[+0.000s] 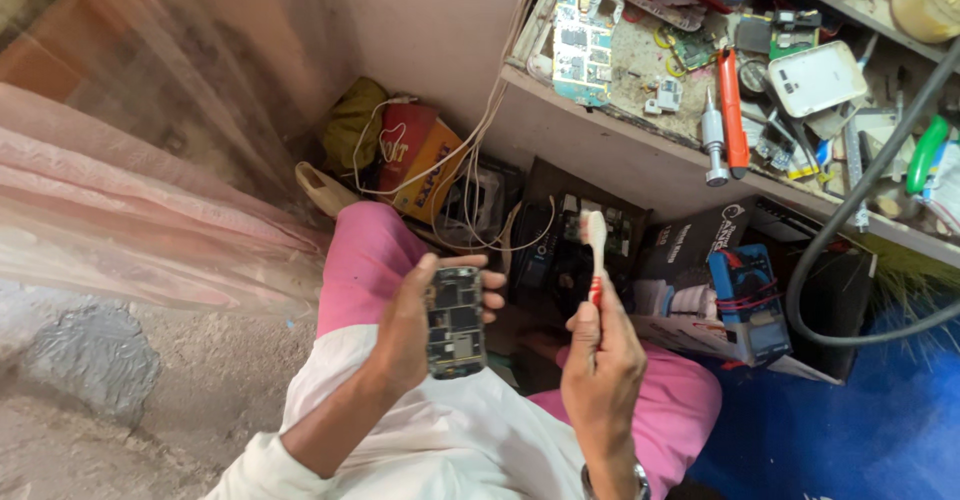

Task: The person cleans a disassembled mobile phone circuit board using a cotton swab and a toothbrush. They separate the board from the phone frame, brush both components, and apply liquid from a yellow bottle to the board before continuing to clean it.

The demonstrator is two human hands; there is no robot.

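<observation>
Head view: the left hand (405, 335) is clamped around a bare, dark rectangular phone circuit board (456, 322), fingers curled over its right edge, holding it face-up above the pink-trousered lap (370, 255). Just right of that board, the right hand (601, 360) is closed tight on a red-and-white toothbrush (595, 255), bristles pointing up, well apart from the board. Up and right of the board sits the cluttered wooden workbench (600, 140), carrying a blue-green circuit board (582, 45), an orange-handled screwdriver (732, 110) and a white phone back cover (816, 78).
</observation>
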